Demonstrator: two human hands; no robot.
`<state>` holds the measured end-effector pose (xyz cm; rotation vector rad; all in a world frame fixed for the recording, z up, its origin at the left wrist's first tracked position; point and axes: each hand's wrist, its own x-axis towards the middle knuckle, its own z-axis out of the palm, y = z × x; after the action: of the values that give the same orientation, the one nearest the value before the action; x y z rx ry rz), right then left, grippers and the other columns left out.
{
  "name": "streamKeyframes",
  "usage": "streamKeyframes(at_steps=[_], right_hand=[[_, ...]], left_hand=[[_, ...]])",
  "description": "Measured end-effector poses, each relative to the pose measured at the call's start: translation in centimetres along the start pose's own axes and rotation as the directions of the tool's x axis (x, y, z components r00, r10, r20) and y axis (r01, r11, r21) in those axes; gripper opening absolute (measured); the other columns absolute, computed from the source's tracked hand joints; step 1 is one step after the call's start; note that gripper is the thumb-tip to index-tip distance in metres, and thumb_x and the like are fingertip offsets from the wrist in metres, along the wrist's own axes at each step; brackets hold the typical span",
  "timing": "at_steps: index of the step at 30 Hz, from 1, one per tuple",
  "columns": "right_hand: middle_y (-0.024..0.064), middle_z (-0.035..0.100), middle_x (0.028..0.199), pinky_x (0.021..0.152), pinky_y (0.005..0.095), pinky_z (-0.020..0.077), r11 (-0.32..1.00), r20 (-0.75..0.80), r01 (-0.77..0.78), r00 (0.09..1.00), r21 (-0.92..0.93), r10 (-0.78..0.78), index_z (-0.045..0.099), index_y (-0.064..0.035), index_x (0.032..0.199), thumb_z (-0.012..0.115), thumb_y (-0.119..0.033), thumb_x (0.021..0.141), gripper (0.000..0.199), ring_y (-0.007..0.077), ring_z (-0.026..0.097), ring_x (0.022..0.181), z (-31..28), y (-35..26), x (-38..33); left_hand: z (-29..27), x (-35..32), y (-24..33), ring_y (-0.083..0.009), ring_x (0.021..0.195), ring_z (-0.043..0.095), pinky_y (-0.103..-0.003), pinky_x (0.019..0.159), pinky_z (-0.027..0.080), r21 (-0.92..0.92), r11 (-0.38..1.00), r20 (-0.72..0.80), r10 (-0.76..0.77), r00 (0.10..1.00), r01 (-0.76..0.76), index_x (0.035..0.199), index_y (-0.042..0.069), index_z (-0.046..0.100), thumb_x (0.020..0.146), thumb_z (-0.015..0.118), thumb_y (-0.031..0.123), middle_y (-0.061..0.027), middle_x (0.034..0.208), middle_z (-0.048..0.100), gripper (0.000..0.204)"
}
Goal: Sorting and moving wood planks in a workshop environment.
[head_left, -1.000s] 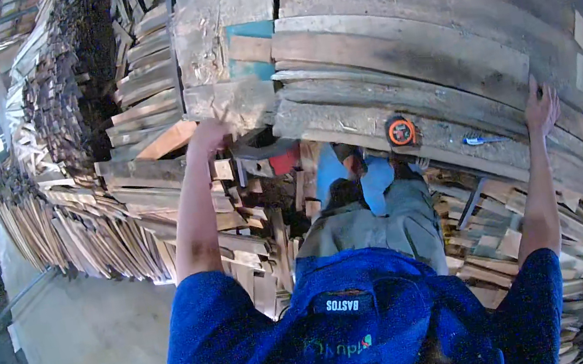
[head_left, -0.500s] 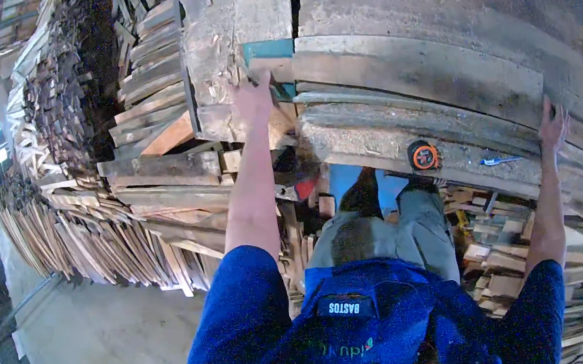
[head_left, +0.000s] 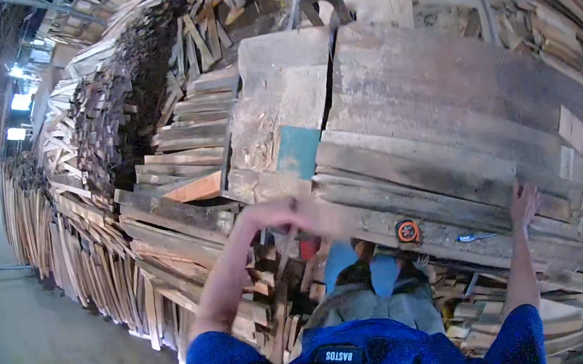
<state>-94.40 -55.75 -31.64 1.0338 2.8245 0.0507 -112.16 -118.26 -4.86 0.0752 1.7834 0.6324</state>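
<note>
Plank stack (head_left: 419,160) edge under both hands, left (head_left: 290,217) blurred, grip unclear; right (head_left: 523,203) flat, open floor (head_left: 51,361) leftward

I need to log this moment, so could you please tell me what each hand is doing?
Left hand: blurred, at the plank stack; grip cannot be told.
Right hand: open, resting on a plank edge.

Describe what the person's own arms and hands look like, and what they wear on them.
Both arms wear short blue sleeves that end above the elbow; the forearms are bare. The left hand and right hand are bare too: no gloves. No watch or wristband shows. The left hand is motion-blurred, so finer detail cannot be told.
</note>
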Motion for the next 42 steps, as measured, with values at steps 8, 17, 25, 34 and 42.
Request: streamKeyframes(at_steps=[8,17,25,34,42], right_hand=[[0.0277,0.055,0.136,0.113,0.0511,0.0317,0.960,0.268,0.251,0.923,0.127,-0.277,0.061,-0.0052,0.131,0.057,-0.068,0.084,0.078,0.0401,0.045,0.134,-9.7,-1.9,0.8],[0.0272,0.063,0.123,0.104,0.0509,0.0407,0.915,0.375,0.383,0.835,0.129,-0.402,0.060,-0.0020,0.131,0.058,-0.069,0.084,0.082,0.0430,0.058,0.118,-10.2,3.0,1.5],[0.0239,0.071,0.099,0.087,0.0525,0.0495,0.874,0.299,0.445,0.821,0.197,-0.486,0.073,-0.0056,0.109,0.057,-0.057,0.090,0.057,0.0422,0.067,0.097,-13.6,2.5,-2.2],[0.0212,0.066,0.114,0.097,0.0458,0.0429,0.871,0.624,0.404,0.613,0.279,-0.484,0.056,-0.0028,0.128,0.049,-0.040,0.099,0.048,0.0394,0.061,0.106,-13.2,-4.3,-18.9],[0.0177,0.065,0.114,0.096,0.0393,0.0419,-0.063,-0.118,0.144,0.412,0.987,-0.903,0.055,0.0001,0.128,0.046,-0.038,0.102,0.047,0.0316,0.059,0.103,-34.4,-59.5,-25.4]], left_hand=[[-4.9,-2.1,20.5,-0.0249,0.095,0.064,-0.046,0.076,0.054,0.044,0.553,-0.752,0.567,0.337,-0.832,0.115,0.006,0.063,0.095,0.058,0.023,-0.0097,0.101,0.066,0.026],[2.2,-8.4,19.1,-0.0114,0.099,0.062,-0.029,0.089,0.050,0.067,0.633,-0.628,0.628,0.460,-0.772,0.126,0.002,0.061,0.092,0.071,0.022,-0.0024,0.108,0.065,0.041],[21.6,-6.6,-11.7,-0.0125,0.088,0.064,-0.029,0.075,0.052,-0.590,0.557,-0.795,-0.527,0.300,-0.584,0.118,-0.002,0.063,0.095,0.066,0.027,-0.0081,0.102,0.069,0.037],[61.4,-10.7,-32.3,-0.0230,0.094,0.066,-0.039,0.076,0.055,-0.940,0.254,-0.020,-0.709,0.705,0.229,0.123,0.006,0.064,0.097,0.056,0.037,-0.0111,0.108,0.068,0.041],[60.8,-10.2,-41.9,-0.0204,0.084,0.068,-0.037,0.077,0.053,-0.593,0.792,-0.633,-0.346,0.692,-0.147,0.121,0.009,0.068,0.094,0.060,0.033,-0.0095,0.100,0.072,0.037]])
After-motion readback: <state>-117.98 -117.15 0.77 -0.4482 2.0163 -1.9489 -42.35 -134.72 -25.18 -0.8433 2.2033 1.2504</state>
